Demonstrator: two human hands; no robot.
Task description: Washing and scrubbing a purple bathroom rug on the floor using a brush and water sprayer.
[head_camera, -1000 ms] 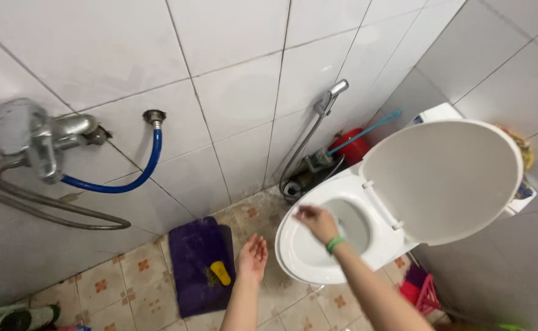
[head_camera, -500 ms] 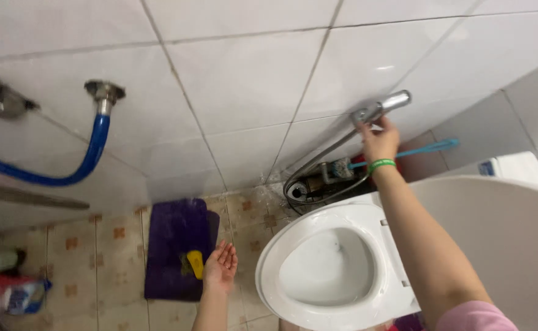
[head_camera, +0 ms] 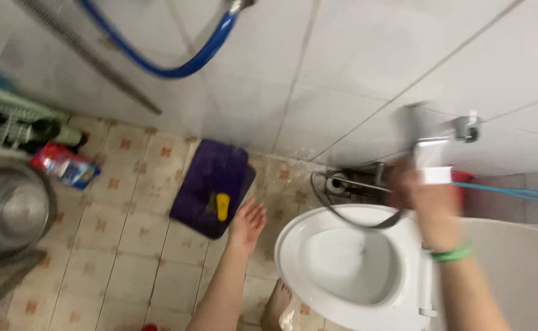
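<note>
**Right hand on the sprayer above the toilet bowl, left hand empty**

Right hand (head_camera: 425,199), blurred, is raised over the far rim of the white toilet bowl (head_camera: 305,245), beside the tiled wall (head_camera: 354,73). It appears closed around the metal spray head (head_camera: 425,144), which reads only as a pale, smeared shape; the exact grip cannot be told. A green wristband (head_camera: 451,254) sits on that wrist. The sprayer's grey hose (head_camera: 348,217) loops from the hand across the back of the bowl. The wall holder (head_camera: 465,129) stands just beside the spray head.

Left hand (head_camera: 247,224) hangs open, palm up, fingers spread, holding nothing, over the tiled floor (head_camera: 116,245) just left of the bowl. Near its fingertips lies a purple mat (head_camera: 210,178) by the foot of the wall, with a yellow object (head_camera: 222,206) on it.

A metal basin (head_camera: 8,211) sits at the floor's left edge. A blue hose (head_camera: 177,64) curves along the wall.
</note>
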